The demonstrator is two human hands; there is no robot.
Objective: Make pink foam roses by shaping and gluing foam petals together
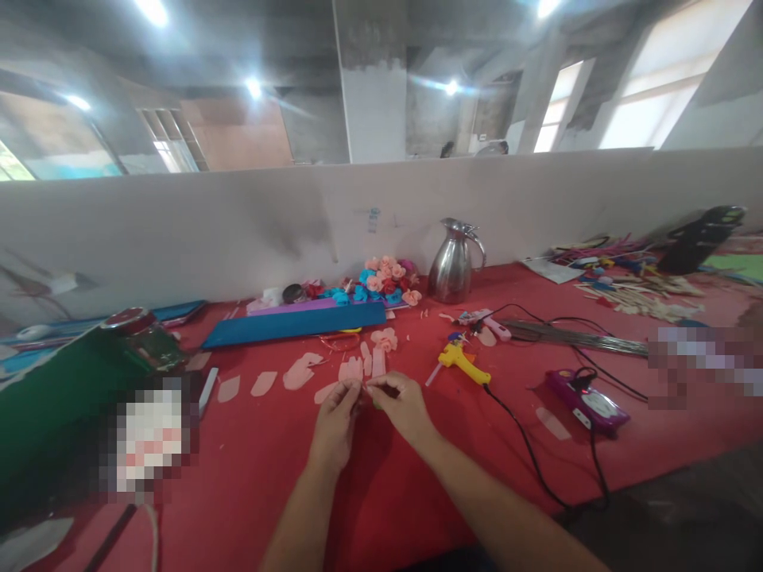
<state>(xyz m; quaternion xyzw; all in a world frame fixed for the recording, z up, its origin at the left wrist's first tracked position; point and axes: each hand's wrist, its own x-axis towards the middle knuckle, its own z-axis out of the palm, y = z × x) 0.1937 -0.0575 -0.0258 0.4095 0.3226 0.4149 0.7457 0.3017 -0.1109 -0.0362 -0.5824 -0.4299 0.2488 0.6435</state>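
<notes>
My left hand and my right hand meet over the middle of the red table, fingertips pinched close together. What lies between the fingers is too small to make out; a speck of green shows by the right fingers. Just beyond the fingertips lie pink paper strips and a pink paper flower. More cut pink paper pieces spread to the left. Right of my hands, a yellow hot glue gun rests on its side, a clear glue stick poking out of it.
A blue paper roll lies behind the pieces, with paper roses and a steel jug against the partition. At right are a purple power strip, black cords and wire stems. A red-lidded jar stands left.
</notes>
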